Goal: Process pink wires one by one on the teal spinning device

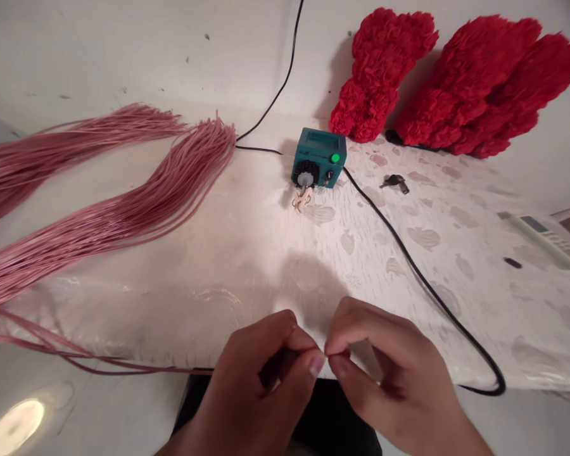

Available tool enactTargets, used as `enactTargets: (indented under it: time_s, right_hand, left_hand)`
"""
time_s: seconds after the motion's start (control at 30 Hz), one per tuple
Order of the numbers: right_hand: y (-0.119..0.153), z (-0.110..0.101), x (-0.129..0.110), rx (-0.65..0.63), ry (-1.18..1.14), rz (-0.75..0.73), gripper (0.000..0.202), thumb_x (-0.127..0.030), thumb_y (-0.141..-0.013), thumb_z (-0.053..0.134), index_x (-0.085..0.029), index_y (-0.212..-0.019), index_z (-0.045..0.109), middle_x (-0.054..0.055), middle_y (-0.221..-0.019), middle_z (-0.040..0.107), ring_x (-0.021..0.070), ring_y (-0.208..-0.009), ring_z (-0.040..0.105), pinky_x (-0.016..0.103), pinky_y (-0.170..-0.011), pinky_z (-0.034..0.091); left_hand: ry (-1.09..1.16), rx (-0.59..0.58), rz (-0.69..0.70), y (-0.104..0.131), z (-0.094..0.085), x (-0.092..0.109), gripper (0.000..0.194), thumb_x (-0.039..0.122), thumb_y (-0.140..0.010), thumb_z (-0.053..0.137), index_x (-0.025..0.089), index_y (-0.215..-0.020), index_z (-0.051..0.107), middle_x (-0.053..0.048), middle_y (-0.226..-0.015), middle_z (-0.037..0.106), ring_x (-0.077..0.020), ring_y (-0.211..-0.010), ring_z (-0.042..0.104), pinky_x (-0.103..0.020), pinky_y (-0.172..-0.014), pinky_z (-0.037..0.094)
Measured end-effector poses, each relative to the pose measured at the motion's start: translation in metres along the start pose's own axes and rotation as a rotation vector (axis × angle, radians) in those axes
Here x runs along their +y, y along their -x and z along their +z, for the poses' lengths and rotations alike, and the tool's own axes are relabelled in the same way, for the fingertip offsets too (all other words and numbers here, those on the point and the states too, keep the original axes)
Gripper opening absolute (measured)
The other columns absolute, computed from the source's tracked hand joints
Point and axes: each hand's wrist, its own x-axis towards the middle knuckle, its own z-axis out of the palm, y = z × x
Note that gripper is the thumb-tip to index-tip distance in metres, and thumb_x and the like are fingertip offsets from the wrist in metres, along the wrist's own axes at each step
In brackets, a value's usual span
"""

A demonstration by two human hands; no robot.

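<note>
My left hand (270, 367) and my right hand (384, 367) are close together over the near table edge. Thumb and forefinger are pinched on each, tips almost touching; whatever is between them is too small to make out. A few loose pink strands (137, 367) run in from the left and disappear behind my left hand. Beyond the hands stands a small teal motor box (320, 142) with a green button, a black chuck and a little pale pink piece (303, 198) at its front.
Two long bundles of pink strands (118, 215) lie on the left. Bunches of red ruffled flowers (484, 82) lean at the back right. A black cable (408, 253) curves down the right side, past keys (396, 183) and a white remote control (546, 239).
</note>
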Motion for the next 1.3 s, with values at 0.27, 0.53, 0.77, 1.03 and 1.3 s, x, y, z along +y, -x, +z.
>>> enactTargets:
  time_s: [0.27,0.53,0.77,1.03,1.3]
  right_hand:
    - [-0.003,-0.001,0.004,-0.055,-0.186,0.047,0.021,-0.001,-0.074,0.053,-0.022,-0.076,0.058,-0.005,-0.066,0.056,0.0089,-0.06,0.053,0.022,-0.055,0.042]
    - [-0.005,0.002,0.001,-0.028,-0.053,0.05,0.02,-0.001,-0.067,0.049,-0.021,-0.069,0.046,-0.007,-0.063,0.046,0.0068,-0.056,0.045,0.019,-0.049,0.035]
    - [-0.004,0.005,-0.005,0.011,0.121,0.017,0.023,-0.001,-0.066,0.048,-0.021,-0.07,0.036,-0.006,-0.065,0.037,0.0074,-0.054,0.036,0.022,-0.047,0.026]
    - [-0.004,0.0,-0.002,0.047,0.116,0.013,0.023,-0.003,-0.07,0.048,-0.022,-0.071,0.036,-0.005,-0.065,0.04,0.0086,-0.056,0.039,0.023,-0.047,0.029]
    - [0.0,-0.002,0.0,-0.011,0.124,-0.038,0.028,-0.003,-0.079,0.056,-0.025,-0.096,0.058,-0.003,-0.076,0.055,0.0104,-0.064,0.056,0.025,-0.057,0.045]
  left_hand:
    - [0.142,-0.07,-0.096,-0.001,-0.001,0.008,0.021,0.024,-0.082,0.053,0.018,-0.062,0.053,0.006,-0.056,0.041,-0.0079,-0.052,0.033,-0.02,-0.048,0.028]
    - [0.01,-0.089,0.015,-0.001,-0.002,0.0,0.017,0.017,-0.081,0.052,0.019,-0.064,0.051,0.007,-0.055,0.041,-0.0064,-0.049,0.035,-0.017,-0.045,0.028]
    - [-0.084,-0.044,0.164,-0.005,0.0,-0.004,0.018,0.009,-0.081,0.05,0.019,-0.065,0.05,0.008,-0.056,0.043,-0.0047,-0.048,0.038,-0.013,-0.044,0.03]
    - [-0.136,0.008,0.173,-0.002,-0.003,-0.005,0.019,0.013,-0.081,0.052,0.019,-0.064,0.051,0.008,-0.053,0.043,-0.0047,-0.046,0.038,-0.012,-0.042,0.032]
    - [-0.111,0.004,0.143,-0.003,-0.004,-0.006,0.019,0.016,-0.083,0.053,0.02,-0.064,0.054,0.008,-0.053,0.044,-0.0058,-0.046,0.039,-0.013,-0.043,0.033]
